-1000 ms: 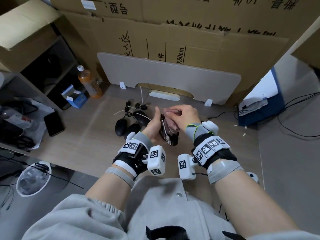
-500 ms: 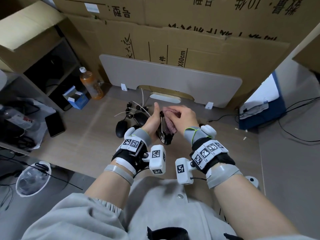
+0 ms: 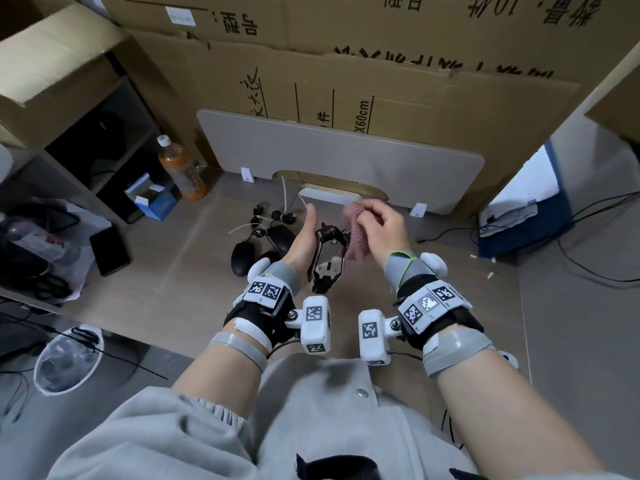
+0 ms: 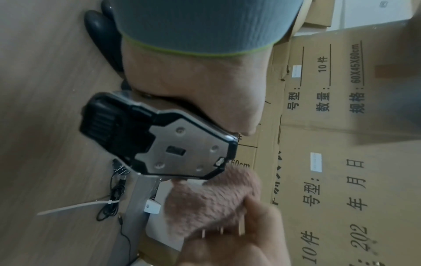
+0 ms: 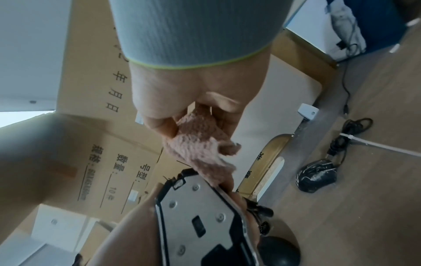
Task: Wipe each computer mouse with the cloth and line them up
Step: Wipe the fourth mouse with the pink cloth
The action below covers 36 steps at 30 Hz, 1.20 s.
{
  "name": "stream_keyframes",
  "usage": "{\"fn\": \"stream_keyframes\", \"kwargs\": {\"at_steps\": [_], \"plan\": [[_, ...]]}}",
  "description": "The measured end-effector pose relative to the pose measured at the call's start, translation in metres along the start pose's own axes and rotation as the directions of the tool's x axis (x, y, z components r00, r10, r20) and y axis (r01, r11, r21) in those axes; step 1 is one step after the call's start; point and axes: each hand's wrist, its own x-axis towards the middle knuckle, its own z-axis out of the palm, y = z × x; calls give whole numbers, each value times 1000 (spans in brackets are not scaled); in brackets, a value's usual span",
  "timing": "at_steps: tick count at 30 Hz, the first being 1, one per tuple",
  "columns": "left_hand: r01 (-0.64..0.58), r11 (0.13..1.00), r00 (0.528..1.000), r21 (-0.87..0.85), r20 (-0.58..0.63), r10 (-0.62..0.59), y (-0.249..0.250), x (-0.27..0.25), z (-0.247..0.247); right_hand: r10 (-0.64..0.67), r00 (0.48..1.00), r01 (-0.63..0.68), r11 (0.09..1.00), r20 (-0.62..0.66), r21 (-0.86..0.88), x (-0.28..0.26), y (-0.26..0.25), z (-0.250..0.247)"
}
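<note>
Relative to the frames one second and half a second earlier, the right hand [image 3: 379, 226] with the bunched pink cloth [image 3: 353, 233] moves off the mouse [image 3: 328, 258] and now sits beside its right edge. The metal underside of the mouse, formerly covered by cloth and fingers, is now exposed toward the camera. The left hand [image 3: 302, 242] tilts the mouse more upright, its thumb extended straight.

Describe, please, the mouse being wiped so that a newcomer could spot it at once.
Start at the grey desk panel and come toward the person's hands. The left hand holds a black angular mouse on edge beside the pink cloth. Unlike the rounded black mice on the desk, it shows a silver metal underside.
</note>
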Motion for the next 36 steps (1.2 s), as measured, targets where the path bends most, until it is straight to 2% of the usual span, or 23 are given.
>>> {"fn": "stream_keyframes", "kwargs": {"at_steps": [3,6,11,15,18,21,24,29,33,36], "plan": [[-36,998,998,-45,-62,34,-4,8,-1,-32,980,50,995,198,-86,-7,3,6],[-67,994,984,-82,-170,52,-5,11,-4,-63,972,111,973,228,-202,-9,0,5],[-47,983,997,-176,-77,33,-3,0,2,-99,986,130,961,138,-245,-8,-5,7],[-25,977,996,-213,-93,5,-9,4,-3,-82,989,120,932,123,-341,-3,1,8],[-9,969,990,-246,-136,-25,-13,5,-5,-17,995,55,906,95,-420,1,9,4],[-53,968,992,-247,-121,24,-7,4,-2,14,999,-32,927,-51,-375,5,12,-3],[-68,969,994,-239,-103,45,-6,1,-1,-25,992,-13,956,-126,-293,7,6,-8],[-77,964,996,-255,-60,64,-6,-2,-1,-80,993,94,984,90,-154,-2,-7,-3],[-98,968,994,-229,-74,83,-5,-3,-6,-86,975,135,962,206,-239,-9,-9,-2],[-115,967,983,-228,-165,78,-6,-2,-9,-126,958,201,936,259,-288,-8,-7,-1]]}}
